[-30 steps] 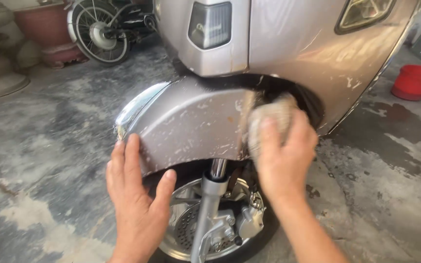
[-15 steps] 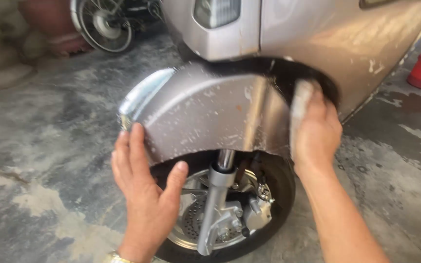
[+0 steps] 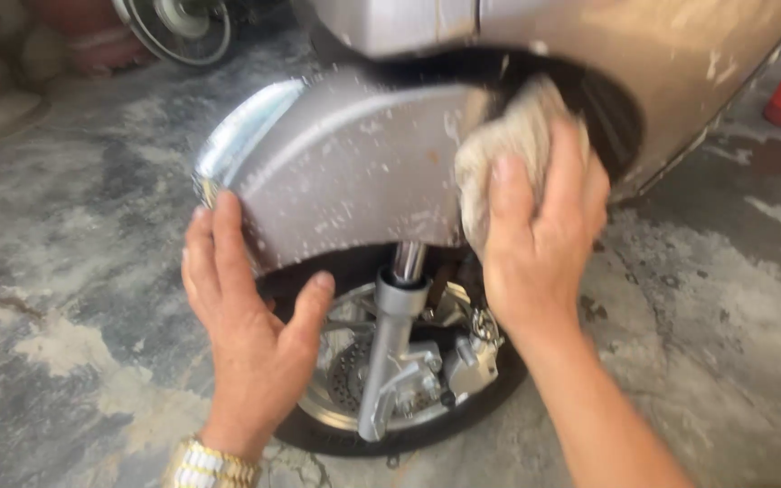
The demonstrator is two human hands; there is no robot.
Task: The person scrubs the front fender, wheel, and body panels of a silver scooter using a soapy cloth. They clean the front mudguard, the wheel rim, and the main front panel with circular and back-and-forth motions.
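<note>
Right hand (image 3: 540,244) shifted left, gripping cloth (image 3: 499,154) | left hand (image 3: 250,316) wide | fender (image 3: 345,172) top blurred

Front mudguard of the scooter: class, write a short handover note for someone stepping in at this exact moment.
Left hand: open, fingers braced on the lower edge of the grey mudguard.
Right hand: pressing a pale cloth against the mudguard's rear end, by the dark wheel arch.
Done: cannot tell which parts have been wiped.
Left: white flecks across the mudguard's side; front wheel below untouched by either hand.
</note>
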